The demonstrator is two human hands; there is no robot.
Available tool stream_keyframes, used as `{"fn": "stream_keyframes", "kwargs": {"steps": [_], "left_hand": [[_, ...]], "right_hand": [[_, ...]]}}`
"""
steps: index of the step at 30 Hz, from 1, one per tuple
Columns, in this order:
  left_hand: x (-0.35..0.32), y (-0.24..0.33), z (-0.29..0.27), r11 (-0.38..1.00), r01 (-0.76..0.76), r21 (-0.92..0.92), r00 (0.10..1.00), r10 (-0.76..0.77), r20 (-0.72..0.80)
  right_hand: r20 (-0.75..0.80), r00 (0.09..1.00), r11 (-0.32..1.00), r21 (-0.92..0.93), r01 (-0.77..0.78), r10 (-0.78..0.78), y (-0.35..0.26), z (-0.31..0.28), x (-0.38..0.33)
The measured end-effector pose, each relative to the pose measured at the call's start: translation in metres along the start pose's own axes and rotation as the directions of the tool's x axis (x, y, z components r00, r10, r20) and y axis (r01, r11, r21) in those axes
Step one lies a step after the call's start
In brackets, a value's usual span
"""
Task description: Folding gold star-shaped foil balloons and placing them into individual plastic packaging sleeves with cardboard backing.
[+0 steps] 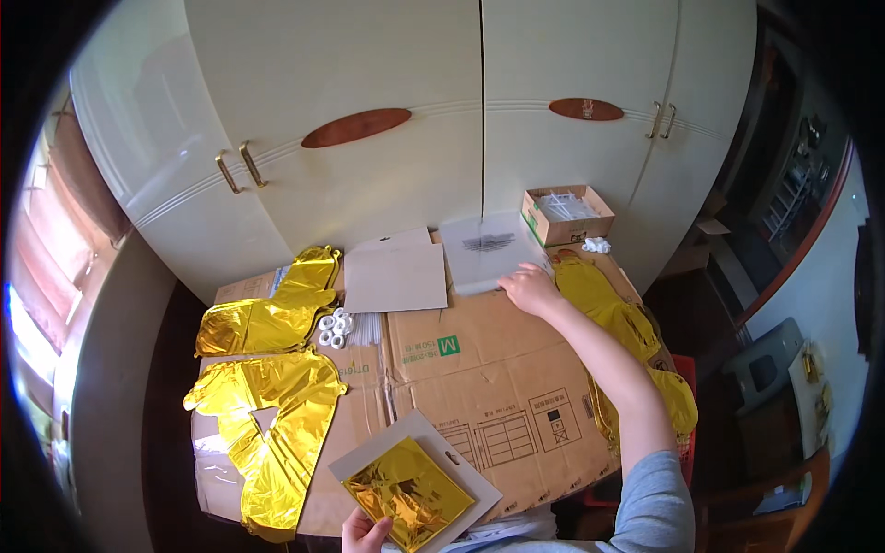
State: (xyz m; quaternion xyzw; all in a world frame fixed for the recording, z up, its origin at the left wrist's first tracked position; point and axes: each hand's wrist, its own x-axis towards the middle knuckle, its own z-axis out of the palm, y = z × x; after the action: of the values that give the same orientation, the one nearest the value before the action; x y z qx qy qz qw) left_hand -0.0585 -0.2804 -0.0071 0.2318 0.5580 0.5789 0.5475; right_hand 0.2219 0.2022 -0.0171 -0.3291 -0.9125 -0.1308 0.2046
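Near the front edge of the table, my left hand (363, 533) grips a grey backing card (481, 499) with a hang hole. A folded gold foil balloon (411, 490) lies flat on that card, with my thumb over its corner. My right arm reaches far across the table. There, my right hand (532, 290) has its fingers closed at the near right corner of a stack of clear plastic bags (489, 263) with dark print; the fingertips are small in view. Left of the bags lie grey cards (395, 278), overlapping.
Flat gold foil balloons lie on the left (267, 323) and right (608, 309). White rolls (334, 328) and clear straws (367, 330) sit by the cards. A cardboard box (583, 228) of white sticks stands at the back before cream cabinets (369, 55). Flattened cardboard (498, 369) covers the table.
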Motion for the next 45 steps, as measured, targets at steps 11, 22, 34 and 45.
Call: {"fn": "stream_keyframes", "kwargs": {"steps": [11,22,34,45], "left_hand": [[-0.040,-0.012,-0.011,0.983,-0.021,-0.181,0.999,0.030,0.045],[-0.057,-0.020,-0.011,0.952,-0.017,-0.305,1.000,0.021,0.010],[-0.058,-0.056,0.011,0.934,0.147,-0.327,0.983,-0.101,0.152],[-0.054,-0.059,0.005,0.937,0.133,-0.322,0.981,-0.079,0.176]], "right_hand": [[-0.135,0.987,0.994,-0.058,-0.095,0.086,-0.082,-0.066,-0.036],[0.188,0.982,0.969,0.235,-0.071,0.026,-0.229,-0.121,-0.119],[0.071,0.997,0.991,-0.123,0.044,-0.036,-0.246,-0.106,-0.146],[0.110,0.992,0.966,0.243,-0.090,0.065,-0.244,-0.128,-0.141]]}}
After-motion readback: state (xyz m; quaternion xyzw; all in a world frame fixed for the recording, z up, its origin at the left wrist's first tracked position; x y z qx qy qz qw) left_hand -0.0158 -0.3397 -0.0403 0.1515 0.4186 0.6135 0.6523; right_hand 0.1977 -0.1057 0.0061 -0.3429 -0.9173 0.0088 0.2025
